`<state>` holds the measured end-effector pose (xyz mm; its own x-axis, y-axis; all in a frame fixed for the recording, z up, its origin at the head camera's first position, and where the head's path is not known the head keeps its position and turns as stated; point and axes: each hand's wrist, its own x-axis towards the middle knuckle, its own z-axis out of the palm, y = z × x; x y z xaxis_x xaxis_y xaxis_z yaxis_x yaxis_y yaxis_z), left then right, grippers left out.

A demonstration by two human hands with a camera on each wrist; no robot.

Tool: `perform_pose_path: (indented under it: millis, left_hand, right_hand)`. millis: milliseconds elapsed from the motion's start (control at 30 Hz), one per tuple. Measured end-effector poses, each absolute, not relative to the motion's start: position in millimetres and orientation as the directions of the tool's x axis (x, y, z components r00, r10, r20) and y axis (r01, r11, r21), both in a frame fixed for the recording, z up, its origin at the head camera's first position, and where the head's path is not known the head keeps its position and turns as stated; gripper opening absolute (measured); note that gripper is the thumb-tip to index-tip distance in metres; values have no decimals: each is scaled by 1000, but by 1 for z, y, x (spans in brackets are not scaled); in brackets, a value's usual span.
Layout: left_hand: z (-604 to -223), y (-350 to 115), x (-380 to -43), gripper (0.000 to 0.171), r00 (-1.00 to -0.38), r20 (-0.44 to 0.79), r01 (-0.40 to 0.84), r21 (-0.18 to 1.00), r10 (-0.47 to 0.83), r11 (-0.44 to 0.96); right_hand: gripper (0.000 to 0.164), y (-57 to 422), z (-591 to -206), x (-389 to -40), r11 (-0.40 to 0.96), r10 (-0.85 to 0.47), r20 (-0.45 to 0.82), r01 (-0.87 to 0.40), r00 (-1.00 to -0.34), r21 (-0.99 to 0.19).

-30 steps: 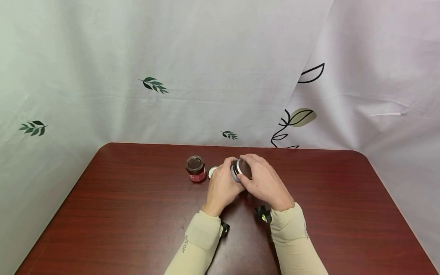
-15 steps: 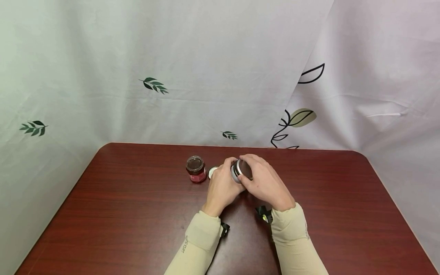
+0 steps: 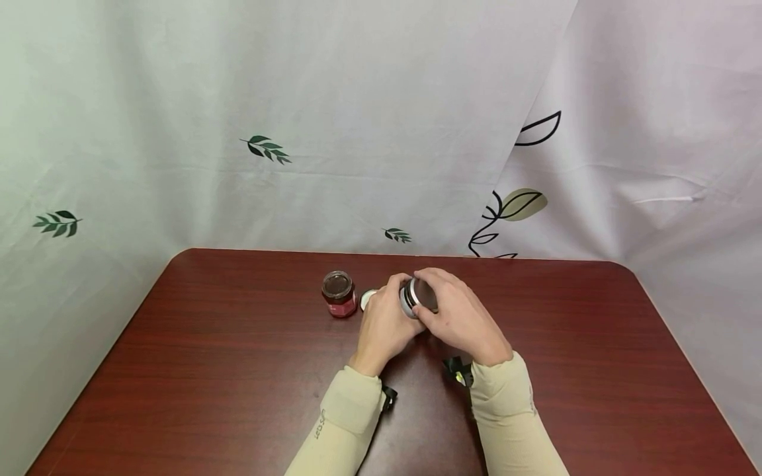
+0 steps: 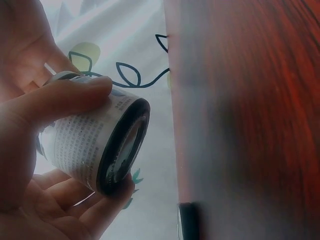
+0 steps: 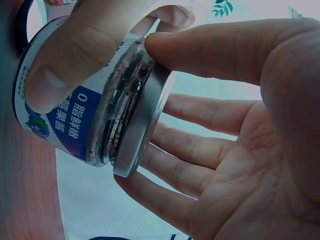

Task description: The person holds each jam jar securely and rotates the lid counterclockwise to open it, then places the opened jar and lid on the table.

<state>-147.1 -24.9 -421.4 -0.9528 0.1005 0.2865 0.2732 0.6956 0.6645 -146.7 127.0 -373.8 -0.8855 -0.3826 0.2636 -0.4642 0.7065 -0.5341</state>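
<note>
A glass jam jar with a white and blue label is held tilted above the table between both hands. My left hand grips its labelled body, the thumb lying across the label in the left wrist view. The right hand holds the jar's metal lid by its edge, thumb on one side and fingers on the other. Glass threads show between lid and jar body in the right wrist view. To the left of the hands stands a second jar with dark contents and a red label.
Beside the red-labelled jar lies a round white disc, partly hidden behind the left hand. The table is dark reddish wood. A pale curtain with leaf prints hangs along its far edge.
</note>
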Motion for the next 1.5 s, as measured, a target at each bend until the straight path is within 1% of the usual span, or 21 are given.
perform_pose_path:
  millis: [633, 1500]
  left_hand:
    - [-422, -25, -148, 67, -953, 281, 276, 659, 111, 699]
    - [-422, -26, -148, 70, -950, 288, 286, 654, 119, 700]
  right_hand:
    - [53, 130, -377, -148, 671, -429, 285, -514, -857, -534]
    - [52, 130, -377, -149, 658, -438, 296, -527, -849, -539]
